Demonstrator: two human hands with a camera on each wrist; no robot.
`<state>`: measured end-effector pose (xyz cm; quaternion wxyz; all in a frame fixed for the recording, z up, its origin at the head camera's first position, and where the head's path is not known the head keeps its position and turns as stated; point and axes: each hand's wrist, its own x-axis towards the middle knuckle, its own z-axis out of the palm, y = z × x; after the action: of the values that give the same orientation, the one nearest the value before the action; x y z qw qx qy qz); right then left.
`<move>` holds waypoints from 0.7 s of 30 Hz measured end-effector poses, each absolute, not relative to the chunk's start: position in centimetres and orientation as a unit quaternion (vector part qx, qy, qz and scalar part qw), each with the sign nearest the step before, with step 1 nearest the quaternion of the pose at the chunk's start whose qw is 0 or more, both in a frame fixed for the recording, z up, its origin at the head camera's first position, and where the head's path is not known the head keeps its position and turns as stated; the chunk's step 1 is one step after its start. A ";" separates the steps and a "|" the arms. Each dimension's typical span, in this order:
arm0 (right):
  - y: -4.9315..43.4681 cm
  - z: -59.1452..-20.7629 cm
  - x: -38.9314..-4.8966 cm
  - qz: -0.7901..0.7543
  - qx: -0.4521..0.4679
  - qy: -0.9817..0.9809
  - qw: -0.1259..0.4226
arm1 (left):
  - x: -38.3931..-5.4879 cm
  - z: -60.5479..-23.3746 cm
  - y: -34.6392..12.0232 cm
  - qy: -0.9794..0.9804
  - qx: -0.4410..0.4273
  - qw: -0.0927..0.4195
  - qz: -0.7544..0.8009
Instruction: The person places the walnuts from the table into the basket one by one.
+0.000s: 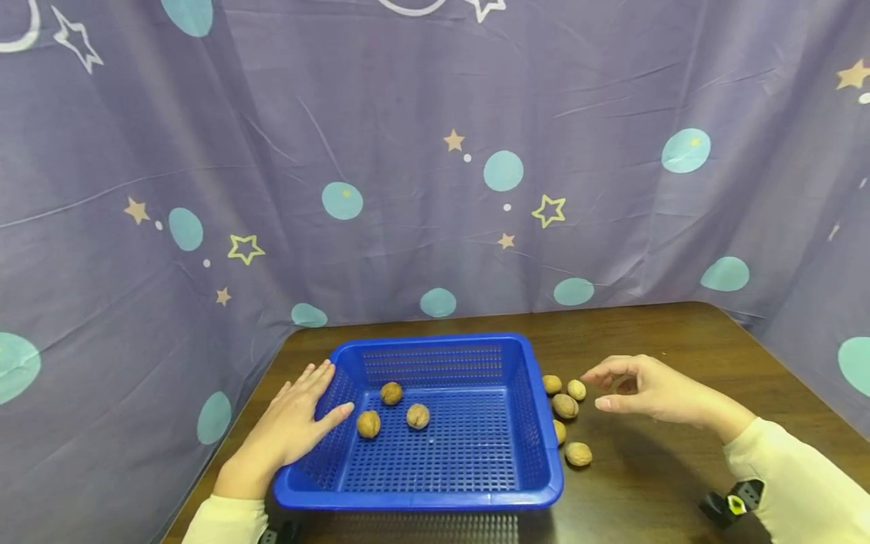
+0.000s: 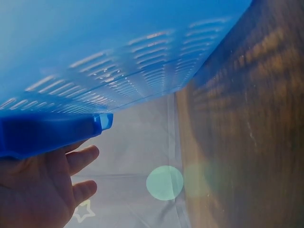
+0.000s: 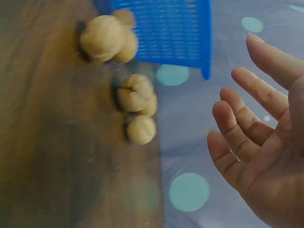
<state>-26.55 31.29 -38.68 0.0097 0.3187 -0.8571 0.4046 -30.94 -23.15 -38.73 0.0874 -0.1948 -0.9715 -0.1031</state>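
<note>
A blue plastic basket point(image 1: 435, 499) with slotted walls stands on the table, holding three walnuts, one of them a pale walnut point(image 1: 418, 416) near the middle. My left hand point(image 1: 292, 423) rests on the basket's left rim, fingers straight and thumb reaching over the inside. In the left wrist view, part of the hand point(image 2: 42, 190) shows below the rim. My right hand point(image 1: 646, 393) hovers right of the basket with fingers loosely bent and nothing in them. Several walnuts lie between it and the basket, the nearest a small walnut point(image 1: 576, 390). The right wrist view shows these walnuts point(image 3: 135, 92) apart from the fingers.
The brown wooden table point(image 1: 680, 340) extends behind and to the right of the basket. A purple curtain point(image 1: 408, 249) with stars and teal dots hangs behind the table and along its sides. Another walnut point(image 1: 578, 454) lies close to the basket's front right corner.
</note>
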 end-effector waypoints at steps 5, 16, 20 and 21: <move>31.6 -40.3 -26.2 0.398 0.337 -0.853 0.003 | -30.8 -38.6 -23.1 -0.971 -0.197 0.088 -0.104; 30.9 -42.4 -26.0 0.388 0.362 -0.847 -0.033 | -30.8 -38.5 -23.0 -0.971 -0.197 0.083 -0.105; 30.7 -42.8 -26.2 0.389 0.373 -0.840 -0.054 | -30.8 -38.5 -23.0 -0.971 -0.197 0.083 -0.108; 30.6 -42.9 -26.2 0.393 0.376 -0.837 -0.060 | -30.8 -38.5 -23.0 -0.971 -0.197 0.083 -0.109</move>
<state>-26.24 30.61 -42.94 -0.0602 0.3757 -0.8373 0.3926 -30.81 -23.01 -38.46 0.0828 -0.1974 -0.9707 -0.1090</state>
